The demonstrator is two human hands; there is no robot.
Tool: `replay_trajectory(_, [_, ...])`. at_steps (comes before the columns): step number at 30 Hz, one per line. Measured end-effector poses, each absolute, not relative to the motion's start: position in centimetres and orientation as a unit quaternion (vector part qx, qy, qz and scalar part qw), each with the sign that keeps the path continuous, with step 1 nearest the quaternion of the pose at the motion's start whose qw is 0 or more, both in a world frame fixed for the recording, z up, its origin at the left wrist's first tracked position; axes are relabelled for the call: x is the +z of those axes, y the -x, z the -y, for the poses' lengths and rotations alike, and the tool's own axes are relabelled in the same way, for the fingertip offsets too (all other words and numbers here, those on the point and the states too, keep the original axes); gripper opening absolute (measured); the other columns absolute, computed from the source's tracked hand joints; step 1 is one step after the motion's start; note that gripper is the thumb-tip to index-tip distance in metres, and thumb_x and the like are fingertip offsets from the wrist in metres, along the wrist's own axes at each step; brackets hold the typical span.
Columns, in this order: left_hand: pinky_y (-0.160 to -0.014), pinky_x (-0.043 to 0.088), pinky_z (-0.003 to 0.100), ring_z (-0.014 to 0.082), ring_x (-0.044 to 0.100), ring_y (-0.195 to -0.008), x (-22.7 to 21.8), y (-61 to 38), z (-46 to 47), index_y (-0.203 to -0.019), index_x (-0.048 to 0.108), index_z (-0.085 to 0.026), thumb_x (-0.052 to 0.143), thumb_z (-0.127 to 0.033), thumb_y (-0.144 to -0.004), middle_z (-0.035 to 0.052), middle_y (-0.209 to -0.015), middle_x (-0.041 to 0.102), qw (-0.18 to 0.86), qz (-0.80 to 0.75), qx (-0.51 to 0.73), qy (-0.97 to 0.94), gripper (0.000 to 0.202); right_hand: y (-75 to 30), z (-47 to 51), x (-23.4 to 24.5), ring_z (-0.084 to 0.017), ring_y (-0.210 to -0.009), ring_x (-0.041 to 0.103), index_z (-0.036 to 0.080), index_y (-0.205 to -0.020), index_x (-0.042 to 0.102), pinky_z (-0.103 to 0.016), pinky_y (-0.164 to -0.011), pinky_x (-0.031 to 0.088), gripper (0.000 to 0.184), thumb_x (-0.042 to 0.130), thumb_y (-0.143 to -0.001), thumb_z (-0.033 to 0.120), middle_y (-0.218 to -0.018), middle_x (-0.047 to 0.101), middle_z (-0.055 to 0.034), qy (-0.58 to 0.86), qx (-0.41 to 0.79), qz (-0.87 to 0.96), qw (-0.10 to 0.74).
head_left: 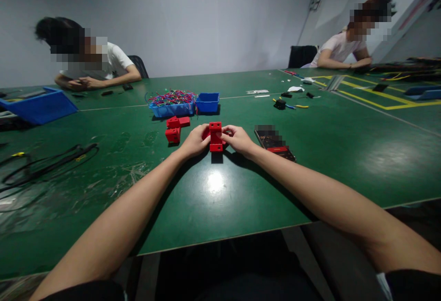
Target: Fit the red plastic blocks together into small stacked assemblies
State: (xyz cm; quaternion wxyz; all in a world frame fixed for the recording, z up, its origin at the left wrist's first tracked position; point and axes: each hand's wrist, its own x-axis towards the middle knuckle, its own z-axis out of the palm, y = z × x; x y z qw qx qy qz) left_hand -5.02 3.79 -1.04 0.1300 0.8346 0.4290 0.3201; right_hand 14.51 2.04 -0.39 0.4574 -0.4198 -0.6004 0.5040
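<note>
Between my two hands a red block with round holes [216,137] stands upright on the green table [262,190]. My left hand [196,142] is closed on its left side. From the right, my right hand [238,139] grips it, with the thumb lying across its front face. The far side of the block and some of my fingertips are hidden. Left of my left hand lie more red blocks [172,135] of a similar kind, touching or close to one another.
Behind the blocks stand a blue bin of coloured wires [173,109] and a smaller blue bin [207,103]. A phone [274,142] lies right of my hands. Black cables [48,165] and clear plastic [127,179] spread on the left. Two people sit across the table.
</note>
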Motion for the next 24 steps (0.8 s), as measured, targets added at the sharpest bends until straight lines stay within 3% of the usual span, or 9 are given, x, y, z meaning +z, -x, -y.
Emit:
replay_trajectory(7, [-0.085, 0.050, 0.037, 0.0228, 0.061, -0.089, -1.25, 4.85, -3.58, -0.100, 0.063, -0.019, 0.044, -0.034, -0.095, 0.0081, -0.094, 0.064, 0.083, -0.468, 0.310, -0.823, 0.025, -14.52, -2.19, -0.75, -0.012, -0.062, 0.058, 0.016, -0.083, 0.062, -0.025, -0.057, 0.046, 0.027, 0.077, -0.072, 0.036, -0.071, 0.065, 0.0005, 0.431, 0.474, 0.608, 0.469])
replay_trajectory(14, [-0.071, 0.045, 0.032, 0.0194, 0.054, -0.068, -0.88, 4.83, -3.41, -0.066, 0.054, -0.022, 0.029, -0.052, -0.099, 0.0040, -0.068, 0.054, 0.067, -0.491, 0.339, -0.800, 0.051, -14.46, -2.24, -0.86, -0.011, -0.061, 0.056, 0.016, -0.083, 0.062, -0.025, -0.058, 0.045, 0.025, 0.074, -0.071, 0.036, -0.072, 0.065, 0.0010, 0.445, 0.444, 0.613, 0.479])
replay_trajectory(21, [-0.075, 0.047, 0.032, 0.0210, 0.062, -0.079, -0.36, 4.72, -2.87, -0.080, 0.066, -0.018, 0.017, -0.070, -0.096, 0.0053, -0.079, 0.067, 0.174, -0.486, 0.384, -0.765, 0.073, -14.23, -2.14, -0.68, -0.011, -0.060, 0.056, 0.016, -0.082, 0.063, -0.025, -0.058, 0.044, 0.019, 0.070, -0.072, 0.030, -0.072, 0.065, 0.0012, 0.463, 0.440, 0.602, 0.480])
replay_trajectory(24, [-0.081, 0.049, 0.034, 0.0223, 0.064, -0.087, -0.35, 4.98, -2.84, -0.102, 0.066, -0.017, 0.022, -0.075, -0.093, 0.0072, -0.094, 0.070, 0.211, -0.431, 0.372, -0.794, 0.074, -14.30, -2.07, -0.61, -0.011, -0.062, 0.057, 0.016, -0.083, 0.063, -0.026, -0.061, 0.046, 0.022, 0.071, -0.072, 0.034, -0.075, 0.066, 0.0002, 0.460, 0.443, 0.594, 0.490])
